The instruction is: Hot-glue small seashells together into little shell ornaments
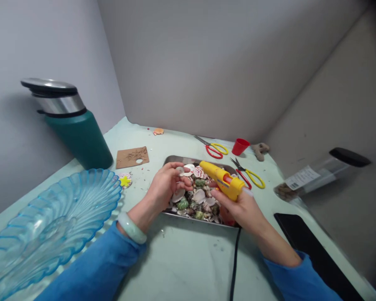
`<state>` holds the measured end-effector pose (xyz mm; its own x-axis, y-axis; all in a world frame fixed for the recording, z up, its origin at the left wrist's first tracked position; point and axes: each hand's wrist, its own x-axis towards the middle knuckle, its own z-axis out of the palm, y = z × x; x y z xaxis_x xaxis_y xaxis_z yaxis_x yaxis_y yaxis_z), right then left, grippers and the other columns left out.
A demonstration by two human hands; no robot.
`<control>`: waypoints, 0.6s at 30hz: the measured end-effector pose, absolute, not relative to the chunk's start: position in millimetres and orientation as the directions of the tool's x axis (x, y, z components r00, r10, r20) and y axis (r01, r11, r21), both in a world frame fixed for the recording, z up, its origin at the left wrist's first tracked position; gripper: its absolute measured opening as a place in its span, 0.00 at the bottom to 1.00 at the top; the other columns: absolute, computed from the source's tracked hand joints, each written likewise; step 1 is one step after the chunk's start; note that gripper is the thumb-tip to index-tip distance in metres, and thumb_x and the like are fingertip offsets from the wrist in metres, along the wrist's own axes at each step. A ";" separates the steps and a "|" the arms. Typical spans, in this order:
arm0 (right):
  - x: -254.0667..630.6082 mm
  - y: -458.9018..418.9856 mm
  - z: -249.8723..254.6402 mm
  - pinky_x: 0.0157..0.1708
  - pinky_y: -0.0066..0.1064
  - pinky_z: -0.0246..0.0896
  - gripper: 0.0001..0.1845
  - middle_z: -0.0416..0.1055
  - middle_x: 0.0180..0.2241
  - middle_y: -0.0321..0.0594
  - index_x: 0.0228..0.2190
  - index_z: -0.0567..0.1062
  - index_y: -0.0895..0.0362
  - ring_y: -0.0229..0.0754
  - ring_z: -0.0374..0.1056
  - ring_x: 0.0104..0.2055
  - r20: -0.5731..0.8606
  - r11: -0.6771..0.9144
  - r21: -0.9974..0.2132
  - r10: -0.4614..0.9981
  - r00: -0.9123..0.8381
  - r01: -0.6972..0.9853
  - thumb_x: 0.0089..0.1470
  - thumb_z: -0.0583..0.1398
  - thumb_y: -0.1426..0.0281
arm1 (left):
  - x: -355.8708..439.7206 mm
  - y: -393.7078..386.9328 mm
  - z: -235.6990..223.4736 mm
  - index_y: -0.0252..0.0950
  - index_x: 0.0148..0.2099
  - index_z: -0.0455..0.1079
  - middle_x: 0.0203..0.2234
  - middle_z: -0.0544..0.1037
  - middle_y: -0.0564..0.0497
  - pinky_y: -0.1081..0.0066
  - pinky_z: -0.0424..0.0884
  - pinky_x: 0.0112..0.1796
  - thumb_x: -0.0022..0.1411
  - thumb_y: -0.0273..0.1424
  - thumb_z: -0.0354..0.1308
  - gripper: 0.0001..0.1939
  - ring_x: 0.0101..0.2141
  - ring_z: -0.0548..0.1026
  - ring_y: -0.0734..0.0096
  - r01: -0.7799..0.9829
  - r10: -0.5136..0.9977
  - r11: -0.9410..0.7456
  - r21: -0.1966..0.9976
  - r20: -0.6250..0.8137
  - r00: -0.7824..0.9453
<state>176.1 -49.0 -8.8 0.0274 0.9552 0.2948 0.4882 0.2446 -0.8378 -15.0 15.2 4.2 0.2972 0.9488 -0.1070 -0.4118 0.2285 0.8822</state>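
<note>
My right hand (242, 209) is wrapped round a yellow hot glue gun (221, 177), its nozzle pointing up and left over the tray. A clear glue stick pokes out of its rear end. My left hand (166, 186) is closed, fingers curled, over the tray's left side. A small whitish piece shows at its fingertips, too small to name. Beneath both hands lies a metal tray (191, 218) filled with seashells (199, 195), some white, some green or brown, one pink-striped. Parts of the tray are hidden by my hands and the glue gun.
On the left stand a blue scalloped dish (61, 225) and a teal bottle (81, 138). Behind are a brown board (132, 157), two pairs of scissors (215, 149), a red cup (240, 146) and driftwood (260, 150). A black cord (236, 263) crosses the front; a clear jar (316, 175) is right.
</note>
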 end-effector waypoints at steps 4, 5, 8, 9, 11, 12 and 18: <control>176.5 -47.7 -12.0 0.37 0.36 0.68 0.15 0.77 0.36 0.42 0.38 0.77 0.57 0.45 0.72 0.37 0.270 0.232 -0.887 0.962 0.039 0.399 0.51 0.62 0.60 | -16.5 18.3 6.4 0.35 0.35 0.65 0.23 0.70 0.53 0.73 0.64 0.20 0.55 0.32 0.54 0.06 0.18 0.67 0.75 -0.095 0.940 0.157 0.983 -0.119 0.320; 176.6 -47.5 -12.6 0.36 0.35 0.68 0.15 0.76 0.35 0.42 0.38 0.77 0.57 0.45 0.72 0.36 0.270 0.232 -0.889 0.962 0.043 0.396 0.51 0.62 0.60 | -16.2 18.8 7.7 0.35 0.33 0.66 0.21 0.69 0.53 0.73 0.63 0.20 0.55 0.35 0.54 0.08 0.18 0.66 0.74 0.106 0.951 0.047 0.993 -0.077 0.299; 176.7 -46.9 -13.1 0.32 0.34 0.67 0.16 0.75 0.30 0.40 0.36 0.76 0.58 0.45 0.71 0.33 0.271 0.227 -0.890 0.961 0.060 0.395 0.51 0.61 0.59 | -13.9 21.6 11.8 0.36 0.32 0.72 0.24 0.75 0.48 0.69 0.67 0.31 0.55 0.34 0.55 0.08 0.28 0.73 0.65 0.674 0.941 -0.303 0.674 0.101 0.322; 176.6 -46.8 -13.1 0.31 0.34 0.66 0.16 0.74 0.28 0.40 0.36 0.76 0.59 0.45 0.70 0.32 0.272 0.223 -0.891 0.960 0.071 0.395 0.51 0.61 0.59 | -12.6 23.0 12.3 0.37 0.33 0.74 0.28 0.78 0.46 0.67 0.67 0.34 0.55 0.33 0.54 0.09 0.32 0.74 0.62 0.772 0.927 -0.362 0.522 0.118 0.355; 176.7 -46.6 -13.0 0.29 0.33 0.64 0.17 0.73 0.26 0.39 0.36 0.76 0.60 0.44 0.69 0.31 0.273 0.217 -0.888 0.958 0.085 0.404 0.50 0.61 0.59 | -9.5 26.4 11.4 0.38 0.37 0.77 0.33 0.79 0.43 0.65 0.67 0.38 0.55 0.31 0.53 0.11 0.37 0.75 0.57 0.855 0.913 -0.402 0.327 0.072 0.402; 176.8 -46.5 -13.1 0.28 0.32 0.64 0.17 0.72 0.25 0.39 0.36 0.76 0.60 0.44 0.69 0.31 0.275 0.218 -0.885 0.958 0.086 0.412 0.50 0.61 0.59 | -7.7 28.1 10.0 0.39 0.38 0.77 0.34 0.80 0.42 0.64 0.67 0.38 0.55 0.31 0.54 0.12 0.38 0.76 0.56 0.867 0.910 -0.407 0.286 0.041 0.413; 177.8 -45.4 -15.0 0.27 0.31 0.62 0.19 0.71 0.24 0.39 0.36 0.76 0.61 0.44 0.68 0.30 0.290 0.234 -0.870 0.955 0.067 0.433 0.50 0.61 0.57 | 2.4 36.8 1.9 0.35 0.36 0.78 0.34 0.79 0.37 0.63 0.68 0.37 0.52 0.29 0.57 0.11 0.38 0.76 0.52 0.876 0.908 -0.408 0.257 0.015 0.419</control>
<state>177.8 -45.4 -15.0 0.0674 0.9546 0.2901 0.4331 0.2339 -0.8705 2.4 36.8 1.9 0.4188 0.9080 0.0149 0.8760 -0.4082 0.2570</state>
